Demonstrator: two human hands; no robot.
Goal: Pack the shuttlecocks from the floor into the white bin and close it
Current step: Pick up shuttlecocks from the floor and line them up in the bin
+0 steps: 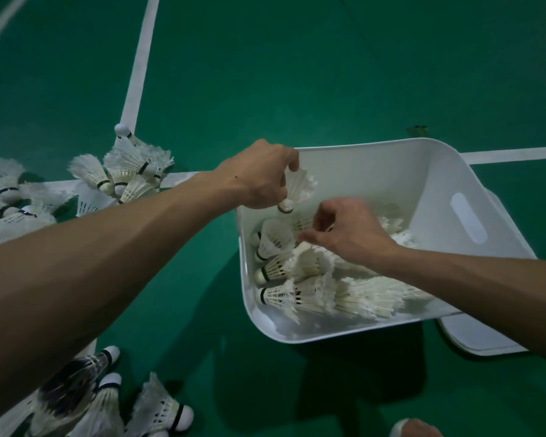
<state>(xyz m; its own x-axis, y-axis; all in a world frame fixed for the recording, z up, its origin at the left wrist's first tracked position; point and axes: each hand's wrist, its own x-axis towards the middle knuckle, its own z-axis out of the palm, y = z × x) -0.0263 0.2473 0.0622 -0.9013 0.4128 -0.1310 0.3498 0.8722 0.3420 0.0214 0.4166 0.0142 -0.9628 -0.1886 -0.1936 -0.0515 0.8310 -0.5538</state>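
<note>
Shuttlecock hangs cork-down from your left hand, fingers pinching its feathers, just above the far-left corner of the white bin. Your right hand is lower, inside the bin, fingers curled among packed shuttlecocks; its grip is unclear.

The white bin sits open right of centre on the floor, a rounded plastic tub with an oval handle slot in its right wall. Feathered white shuttlecocks fill its bottom, lying on their sides, many with their cork tips toward the left wall. The held shuttlecock hangs cork-down over the bin's left rim, gripped by the left hand. More loose shuttlecocks lie heaped at the left edge, and another cluster at the lower left. The flat white lid lies partly under the bin's lower right corner.
</note>
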